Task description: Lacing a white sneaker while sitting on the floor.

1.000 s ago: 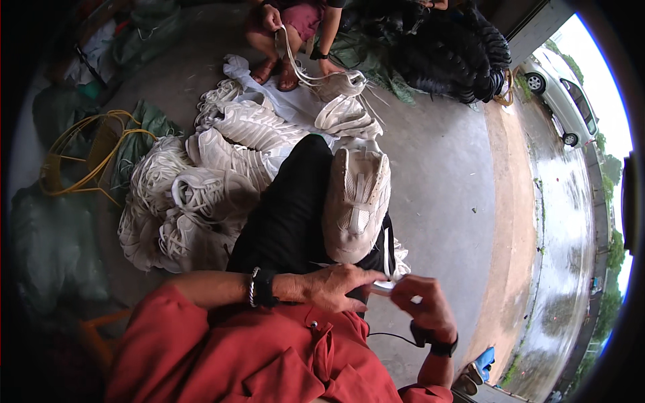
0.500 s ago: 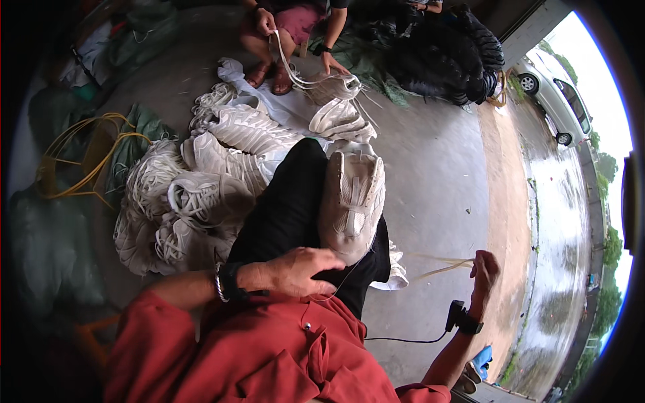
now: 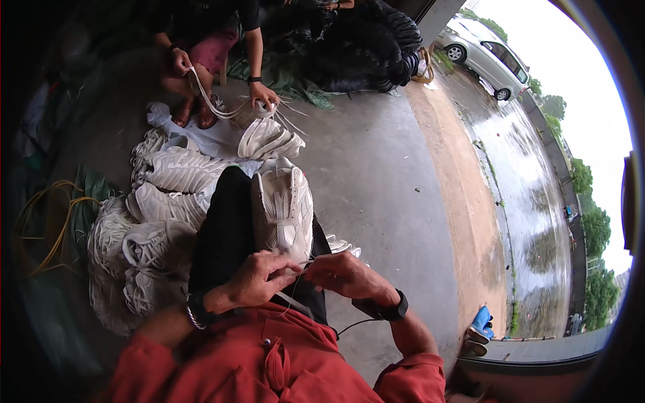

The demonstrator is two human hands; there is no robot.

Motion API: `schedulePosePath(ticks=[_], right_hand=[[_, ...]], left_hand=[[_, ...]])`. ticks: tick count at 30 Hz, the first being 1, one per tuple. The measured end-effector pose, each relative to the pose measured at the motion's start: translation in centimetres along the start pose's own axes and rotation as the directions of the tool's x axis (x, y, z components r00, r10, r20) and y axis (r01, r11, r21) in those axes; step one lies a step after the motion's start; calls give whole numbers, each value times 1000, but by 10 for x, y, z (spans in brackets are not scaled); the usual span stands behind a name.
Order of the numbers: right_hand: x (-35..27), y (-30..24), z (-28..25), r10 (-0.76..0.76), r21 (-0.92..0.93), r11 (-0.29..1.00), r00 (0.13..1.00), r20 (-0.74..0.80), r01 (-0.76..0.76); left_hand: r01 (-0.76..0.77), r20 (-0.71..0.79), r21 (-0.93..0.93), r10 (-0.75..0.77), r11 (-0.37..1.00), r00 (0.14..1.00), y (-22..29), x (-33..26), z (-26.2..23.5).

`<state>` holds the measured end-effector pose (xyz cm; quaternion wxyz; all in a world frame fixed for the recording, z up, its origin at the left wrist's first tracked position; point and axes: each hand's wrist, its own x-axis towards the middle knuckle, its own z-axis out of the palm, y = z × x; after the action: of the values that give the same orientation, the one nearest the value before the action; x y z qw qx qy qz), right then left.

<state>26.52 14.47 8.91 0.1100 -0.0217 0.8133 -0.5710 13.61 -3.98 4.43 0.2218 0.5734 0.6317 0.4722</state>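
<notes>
A cream sneaker [image 3: 283,213] rests on my black-trousered leg, its toe pointing at me, with no lace visible through its eyelets. Just below the toe my two hands are close together. A pale shoelace [image 3: 306,262] runs between their fingertips. My left hand [image 3: 259,277] pinches it from the left, thumb and forefinger together. My right hand [image 3: 349,274] is curled, its fingertips on the same lace. A thin dark thread [image 3: 293,295] hangs beneath the hands.
Piled sneakers [image 3: 178,171] lie on the left. Opposite, a co-worker's hand [image 3: 264,96] steadies another shoe while the other holds white laces [image 3: 203,91]. Black bundles [image 3: 363,50] stand behind. Yellow straps [image 3: 57,221] lie far left, blue footwear [image 3: 480,324] at right.
My right hand has come in from far right, where pale laces trailed from it, to meet my left hand at the shoe's toe. The view has shifted, moving the scene leftward.
</notes>
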Motion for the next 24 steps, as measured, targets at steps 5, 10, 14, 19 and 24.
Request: schedulePosePath(ticks=[5, 10, 14, 19, 24], right_hand=[[-14, 9, -13, 184, 229, 963, 968, -170, -143], [-9, 46, -21, 130, -447, 839, 912, -390, -310], [11, 42, -5, -419, -726, 687, 831, -366, 26], [32, -6, 25, -131, -135, 985, 975, -179, 108], [46, 34, 13, -181, -90, 983, 926, -331, 160]], left_hand=[[227, 80, -262, -213, 938, 974, -5, -10, -4], [354, 157, -300, -320, 886, 934, -15, -18, -9], [367, 131, -302, -343, 880, 930, -6, -10, -7], [454, 267, -326, -380, 829, 885, -3, 2, -4], [315, -71, -323, -355, 892, 932, -22, -1, 5]])
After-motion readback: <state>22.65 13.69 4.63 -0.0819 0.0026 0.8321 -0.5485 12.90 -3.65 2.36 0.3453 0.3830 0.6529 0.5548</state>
